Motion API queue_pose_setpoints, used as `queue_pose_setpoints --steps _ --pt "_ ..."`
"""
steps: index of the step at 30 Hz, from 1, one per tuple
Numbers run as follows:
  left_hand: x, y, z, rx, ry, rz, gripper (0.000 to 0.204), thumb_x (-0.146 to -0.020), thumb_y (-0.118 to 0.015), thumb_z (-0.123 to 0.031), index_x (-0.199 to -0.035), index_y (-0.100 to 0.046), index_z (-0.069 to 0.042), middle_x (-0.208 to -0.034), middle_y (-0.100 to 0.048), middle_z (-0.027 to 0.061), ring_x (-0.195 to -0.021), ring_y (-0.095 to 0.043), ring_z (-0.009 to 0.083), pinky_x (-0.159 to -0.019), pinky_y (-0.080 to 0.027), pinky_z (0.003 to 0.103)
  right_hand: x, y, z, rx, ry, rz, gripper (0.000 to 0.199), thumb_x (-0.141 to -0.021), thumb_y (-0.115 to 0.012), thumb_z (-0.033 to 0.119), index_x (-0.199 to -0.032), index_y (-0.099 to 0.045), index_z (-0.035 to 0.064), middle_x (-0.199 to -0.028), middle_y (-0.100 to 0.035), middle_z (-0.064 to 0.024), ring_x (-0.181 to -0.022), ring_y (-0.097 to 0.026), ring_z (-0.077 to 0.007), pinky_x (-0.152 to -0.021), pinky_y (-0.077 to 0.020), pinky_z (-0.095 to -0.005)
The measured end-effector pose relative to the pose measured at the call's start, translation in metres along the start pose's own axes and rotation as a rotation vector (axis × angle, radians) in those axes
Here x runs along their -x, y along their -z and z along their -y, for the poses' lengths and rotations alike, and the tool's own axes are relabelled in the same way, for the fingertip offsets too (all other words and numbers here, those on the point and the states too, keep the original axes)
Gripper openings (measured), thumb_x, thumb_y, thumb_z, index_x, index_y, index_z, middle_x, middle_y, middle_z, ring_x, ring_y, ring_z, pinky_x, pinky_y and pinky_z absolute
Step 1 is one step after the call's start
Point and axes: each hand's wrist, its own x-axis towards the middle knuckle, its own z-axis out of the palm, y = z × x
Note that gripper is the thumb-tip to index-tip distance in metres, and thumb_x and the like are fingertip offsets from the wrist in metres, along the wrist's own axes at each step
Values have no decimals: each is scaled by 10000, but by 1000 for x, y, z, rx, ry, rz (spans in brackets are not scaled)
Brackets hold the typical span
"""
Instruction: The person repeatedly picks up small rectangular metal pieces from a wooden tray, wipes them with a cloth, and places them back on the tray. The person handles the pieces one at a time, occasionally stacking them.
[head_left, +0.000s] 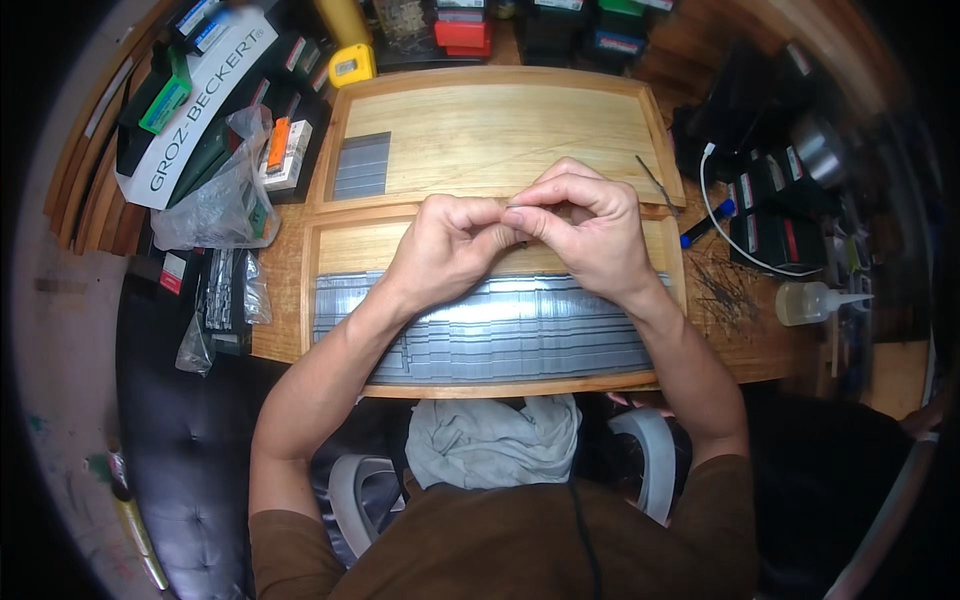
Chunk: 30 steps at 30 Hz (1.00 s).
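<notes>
Left hand (452, 243) and right hand (585, 228) meet fingertip-to-fingertip — each grip pinching (probably) a thin metal piece (522, 208) above the wooden tray (345, 245).

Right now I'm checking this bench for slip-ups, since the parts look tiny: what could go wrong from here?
1. The left hand and right hand pinch one thin metal piece above the near wooden tray; if it slips, it could get lost among the rows of grey metal strips.
2. Loose thin needles lie by the right forearm; a sweep of it might scatter them.
3. The small squeeze bottle lies on its side near the table edge and could perhaps roll off.
</notes>
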Motion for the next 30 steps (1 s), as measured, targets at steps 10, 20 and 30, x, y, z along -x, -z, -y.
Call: queue_pose_setpoints --steps 10,20,30 --pt "0 1 -3 -28 0 12 187 -1003 -702 -106 -1143 -791 -19 -943 -804 117 -875 -738 130 -770 -588 275 0 1 0 15 -5 8 86 -855 -820 -1 -939 -800 -2 -889 -719 -61 -820 -693 -120 -722 -574 -244" --pt "-1 -1 -3 3 21 -3 179 -996 -735 -106 -1109 -791 20 -928 -781 55 -859 -663 64 -740 -551 227 0 1 -1 20 -23 1 83 -865 -802 -8 -946 -788 -19 -903 -716 -72 -830 -693 -128 -726 -571 -257" --pt "-1 -1 -3 -13 -12 -4 195 -996 -727 -138 -1138 -795 -24 -932 -804 110 -859 -714 102 -743 -573 265 1 1 2 120 38 -1 80 -865 -789 -14 -943 -778 -30 -887 -701 -78 -792 -669 -131 -686 -548 -261"
